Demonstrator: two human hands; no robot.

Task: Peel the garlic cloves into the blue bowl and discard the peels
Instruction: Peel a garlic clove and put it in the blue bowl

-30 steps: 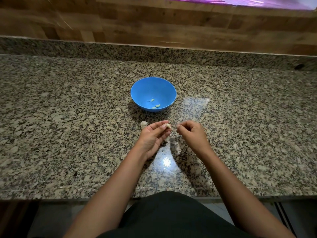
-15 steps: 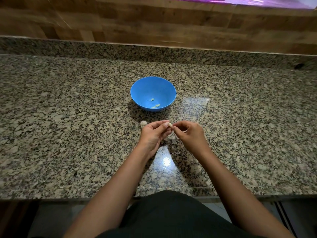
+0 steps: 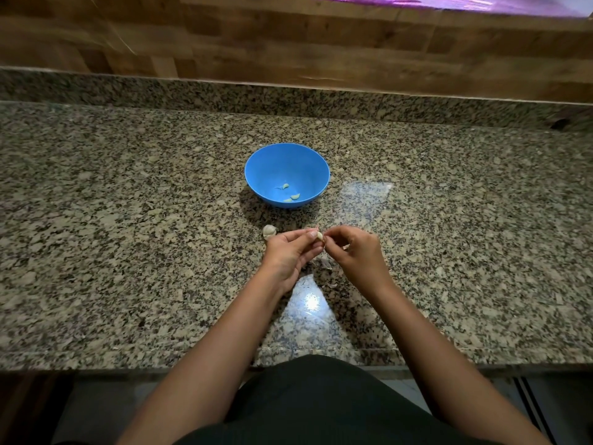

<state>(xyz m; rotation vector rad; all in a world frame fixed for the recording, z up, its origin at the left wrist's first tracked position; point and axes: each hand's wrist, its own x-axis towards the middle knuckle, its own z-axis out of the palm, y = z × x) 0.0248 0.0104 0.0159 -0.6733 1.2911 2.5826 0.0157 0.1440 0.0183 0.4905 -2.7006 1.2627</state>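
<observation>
A: Head view: clove (image 3: pixel 319 235) pinched in left hand (image 3: pixel 290 252), just short of bowl (image 3: pixel 256 175).
B: Right hand (image 3: pixel 354 252)?
A: Fingertips pinch the skin at the clove, likely to strip it. Peels (image 3: pixel 324 261) lie below, on counter (image 3: pixel 128 252).

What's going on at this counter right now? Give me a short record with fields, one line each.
surface: granite counter
bowl: blue bowl, a few peeled cloves inside
left hand: left hand pinches a garlic clove
right hand: right hand picks at that clove's skin
waiting: another garlic piece on the counter, left of the hands
peels: loose peels under the hands
</observation>
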